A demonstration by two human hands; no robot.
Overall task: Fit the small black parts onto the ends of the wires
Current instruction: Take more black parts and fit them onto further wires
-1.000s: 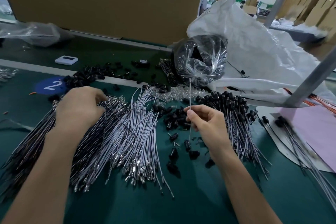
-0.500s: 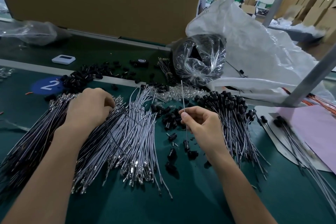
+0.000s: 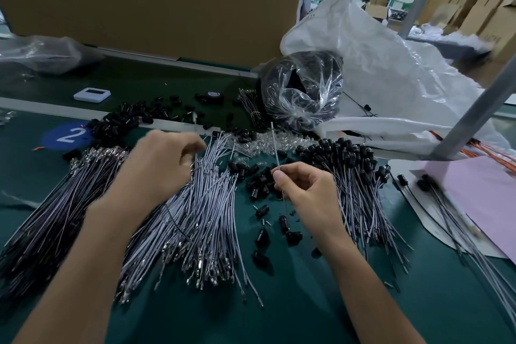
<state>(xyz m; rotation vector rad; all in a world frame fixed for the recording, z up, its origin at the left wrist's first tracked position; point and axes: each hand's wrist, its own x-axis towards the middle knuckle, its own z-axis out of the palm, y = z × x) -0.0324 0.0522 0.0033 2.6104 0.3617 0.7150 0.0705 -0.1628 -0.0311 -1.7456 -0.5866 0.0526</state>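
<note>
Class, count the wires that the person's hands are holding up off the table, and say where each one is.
2. The upright wire is pinched by the right hand. The blurred wire rises from the left hand. Others may be hidden under the hands.

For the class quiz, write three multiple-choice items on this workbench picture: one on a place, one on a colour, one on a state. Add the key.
1. Where does the blue disc marked 2 lie?
A) on the white bag
B) on the green table, left of the left hand
C) under the cardboard

2. What colour is the sheet at the table's right edge?
A) yellow
B) blue
C) pink

3. What is the right hand doing?
A) pinching a thin wire upright
B) lying flat
C) gripping a box

Key:
B, the disc sits on the table beyond the left hand's outer side.
C, the sheet is plainly pink.
A, thumb and finger pinch the wire, which points up.
</note>
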